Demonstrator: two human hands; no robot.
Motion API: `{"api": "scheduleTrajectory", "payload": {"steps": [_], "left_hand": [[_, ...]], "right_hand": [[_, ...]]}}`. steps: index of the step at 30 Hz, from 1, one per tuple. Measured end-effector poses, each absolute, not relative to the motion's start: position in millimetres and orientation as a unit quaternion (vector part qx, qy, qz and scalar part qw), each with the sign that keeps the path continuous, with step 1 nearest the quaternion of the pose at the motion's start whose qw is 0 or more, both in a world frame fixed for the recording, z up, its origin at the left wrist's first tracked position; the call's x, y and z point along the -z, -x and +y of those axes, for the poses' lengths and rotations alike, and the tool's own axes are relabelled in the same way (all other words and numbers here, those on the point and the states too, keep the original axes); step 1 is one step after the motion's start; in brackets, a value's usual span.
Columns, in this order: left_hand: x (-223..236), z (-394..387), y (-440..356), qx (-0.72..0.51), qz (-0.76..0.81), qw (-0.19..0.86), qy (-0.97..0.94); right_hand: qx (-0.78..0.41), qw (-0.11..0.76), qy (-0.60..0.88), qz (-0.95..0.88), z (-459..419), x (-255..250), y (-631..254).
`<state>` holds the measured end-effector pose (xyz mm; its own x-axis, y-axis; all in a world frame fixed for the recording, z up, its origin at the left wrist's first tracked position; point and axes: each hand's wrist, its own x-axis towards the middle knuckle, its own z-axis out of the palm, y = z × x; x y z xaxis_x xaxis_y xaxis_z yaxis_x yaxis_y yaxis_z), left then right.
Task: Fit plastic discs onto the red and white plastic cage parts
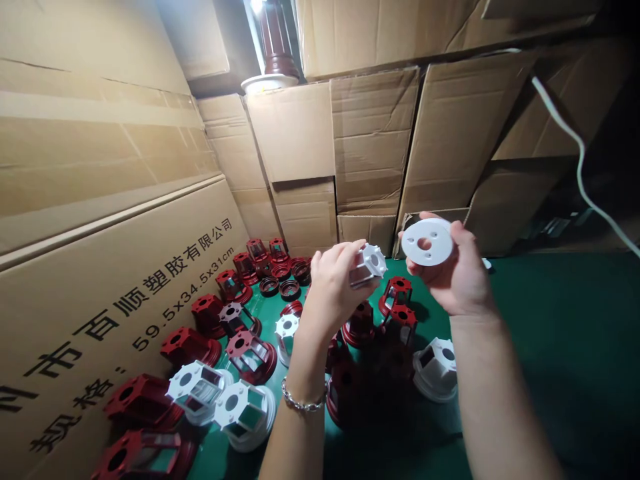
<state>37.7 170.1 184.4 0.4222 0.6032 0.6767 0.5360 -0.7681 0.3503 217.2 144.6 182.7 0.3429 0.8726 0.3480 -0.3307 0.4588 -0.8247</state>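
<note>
My left hand (334,280), with a chain bracelet at the wrist, is closed around a white lantern frame (371,262), its studded end facing right. To the right, my right hand (463,273) grips a white round disc (427,243) by its edge. The disc has a large centre hole and several small holes around it. The two pieces are held apart above the green surface. Beneath my hands stand dark red lantern frames (400,293), and a white lantern frame (436,367) sits beside my right forearm.
Red and white lantern frames (245,413) stand in rows on the green table (550,333). Dark red rings (289,289) lie farther back. A printed carton (125,300) borders the left, with stacked cardboard boxes (375,140) behind. A white cable (583,160) hangs at right, and a lit lamp (277,40) stands above.
</note>
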Motion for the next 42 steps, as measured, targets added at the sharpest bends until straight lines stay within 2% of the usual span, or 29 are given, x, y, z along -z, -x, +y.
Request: {"api": "scheduleTrajectory", "payload": {"steps": [6, 15, 20, 26, 30, 35, 42], "left_hand": [[-180.4, 170.0, -40.4, -0.378, 0.381, 0.015, -0.844], [-182.9, 170.9, -33.2, -0.348, 0.380, -0.006, -0.857], [-183.8, 172.6, -32.7, -0.339, 0.372, -0.010, -0.864], [-183.5, 171.8, -34.4, -0.334, 0.351, -0.017, -0.875], [-186.5, 168.7, -31.1, -0.349, 0.333, -0.004, -0.876], [-187.4, 168.7, -25.4, -0.384, 0.336, 0.024, -0.860], [-185.7, 141.2, -35.3, -0.457, 0.337, -0.013, -0.823]], "right_hand": [[-0.396, 0.742, 0.331, -0.429, 154.5, -171.7, -192.2], [-0.217, 0.719, 0.391, -0.532, 160.7, -158.2, -183.1], [-0.183, 0.682, 0.420, -0.570, 158.2, -158.1, -175.8], [-0.071, 0.649, 0.506, -0.564, 145.7, -163.7, -162.3], [-0.023, 0.628, 0.501, -0.596, 135.0, -169.5, -155.9], [-0.039, 0.619, 0.458, -0.636, 134.2, -167.3, -155.4], [-0.123, 0.693, 0.426, -0.568, 121.9, -164.7, -148.5]]}}
